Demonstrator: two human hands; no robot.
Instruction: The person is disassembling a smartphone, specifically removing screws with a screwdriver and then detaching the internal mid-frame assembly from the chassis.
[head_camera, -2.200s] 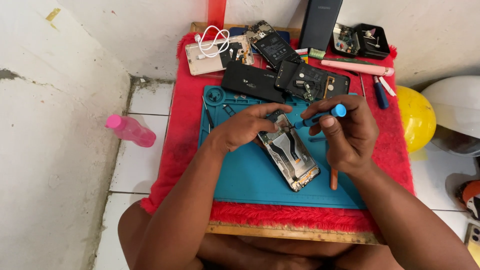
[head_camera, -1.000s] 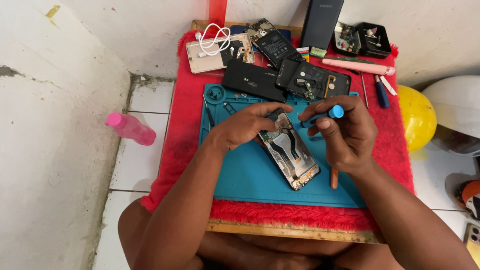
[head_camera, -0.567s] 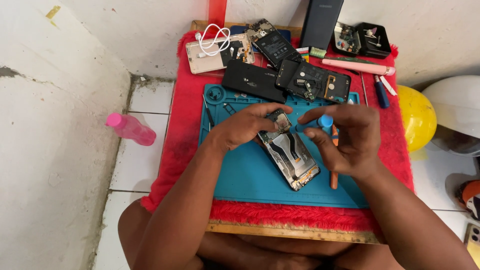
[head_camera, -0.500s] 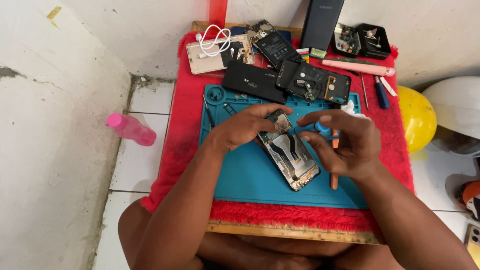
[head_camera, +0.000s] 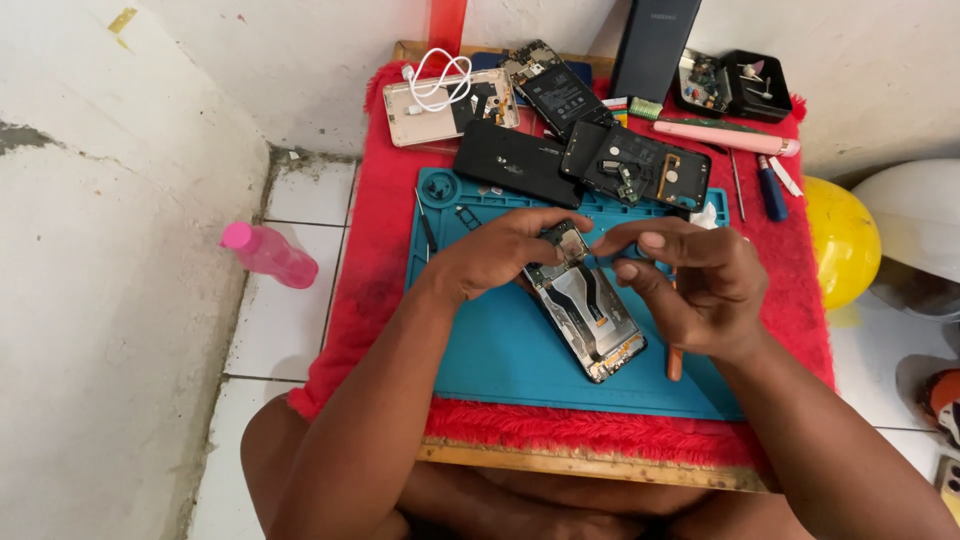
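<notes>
An opened phone with bare insides lies slanted on the blue repair mat. My left hand presses down on the phone's top end with its fingers curled over it. My right hand is closed around a screwdriver with an orange shaft that pokes out below the palm. Thumb and forefinger pinch its upper end right beside the phone's top. The blue cap of the tool is hidden by the fingers.
A red fluffy cloth covers the small wooden table. At the back lie a black phone back cover, another opened phone, a white cable, a parts tray and a pink tool. A pink bottle lies on the floor at left.
My right hand has lowered and moved left toward the phone's top end; the screwdriver's blue cap, visible before, is now covered by the fingers. My left hand has stayed on the phone.
</notes>
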